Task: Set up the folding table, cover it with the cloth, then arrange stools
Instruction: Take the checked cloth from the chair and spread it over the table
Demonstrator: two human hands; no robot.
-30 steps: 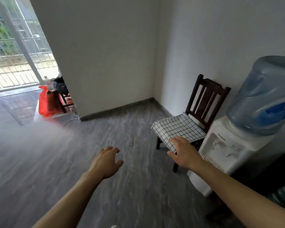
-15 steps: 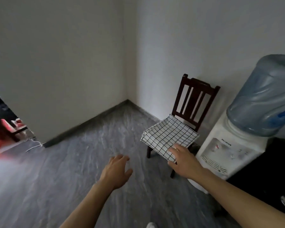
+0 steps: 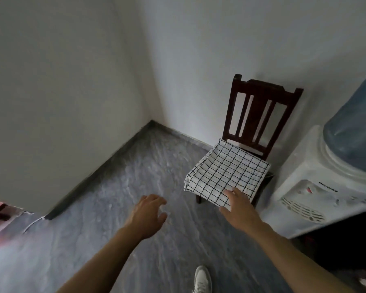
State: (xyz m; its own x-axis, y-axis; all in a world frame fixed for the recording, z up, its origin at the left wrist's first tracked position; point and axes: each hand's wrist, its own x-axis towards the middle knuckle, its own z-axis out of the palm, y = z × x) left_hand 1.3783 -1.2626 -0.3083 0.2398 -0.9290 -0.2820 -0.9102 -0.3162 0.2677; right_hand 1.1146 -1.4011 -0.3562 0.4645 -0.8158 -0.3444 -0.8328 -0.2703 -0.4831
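Evidently, the folded cloth (image 3: pixel 226 174) on the chair (image 3: pixel 260 115) was touched at its near corner by the right hand (image 3: pixel 238 206), fingers loosely spread, while the left hand (image 3: pixel 148 214) was held farther off, empty and relaxed.

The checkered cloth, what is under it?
The folded checkered cloth lies on a dark wooden chair. The seat is mostly covered; a front leg shows below. The right hand touches the cloth's near corner.

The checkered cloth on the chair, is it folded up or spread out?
Folded. The white black-gridded cloth lies as a neat thick square on the dark wooden chair seat, layered edges showing at its left corner.
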